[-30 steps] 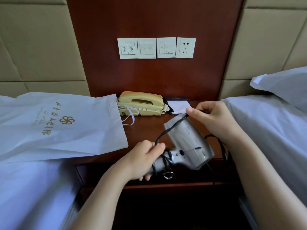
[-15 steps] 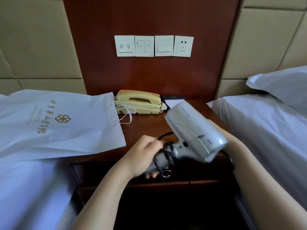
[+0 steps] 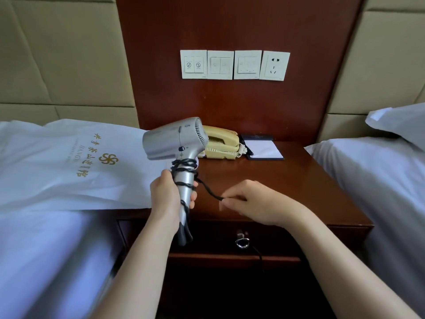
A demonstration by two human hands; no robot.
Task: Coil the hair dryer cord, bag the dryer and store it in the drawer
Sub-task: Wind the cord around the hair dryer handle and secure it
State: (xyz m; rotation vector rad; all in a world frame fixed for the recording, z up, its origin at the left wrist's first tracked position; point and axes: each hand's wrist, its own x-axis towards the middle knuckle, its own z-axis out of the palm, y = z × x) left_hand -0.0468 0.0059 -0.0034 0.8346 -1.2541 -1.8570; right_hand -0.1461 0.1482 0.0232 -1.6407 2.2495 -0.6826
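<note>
My left hand [image 3: 166, 199] grips the handle of a silver hair dryer [image 3: 171, 142], held upright with its barrel pointing left above the nightstand's front edge. The black cord [image 3: 208, 188] is wound several times around the handle; a short length runs right to my right hand [image 3: 250, 204], which pinches it between thumb and fingers. A white paper bag [image 3: 69, 162] with gold lettering lies flat on the left bed, its mouth toward the nightstand. The drawer [image 3: 276, 238] under the tabletop is closed, with a metal ring pull [image 3: 242, 243].
A wooden nightstand [image 3: 299, 192] stands between two white beds. A yellow telephone [image 3: 222, 143] and a notepad [image 3: 264, 149] sit at its back. Wall switches and a socket [image 3: 274, 65] are on the wood panel above. A pillow [image 3: 400, 123] lies at right.
The dryer has turned from lying sideways to upright with the barrel facing left. More cord is wrapped on the handle. My right hand came out from behind the dryer and now holds the cord low.
</note>
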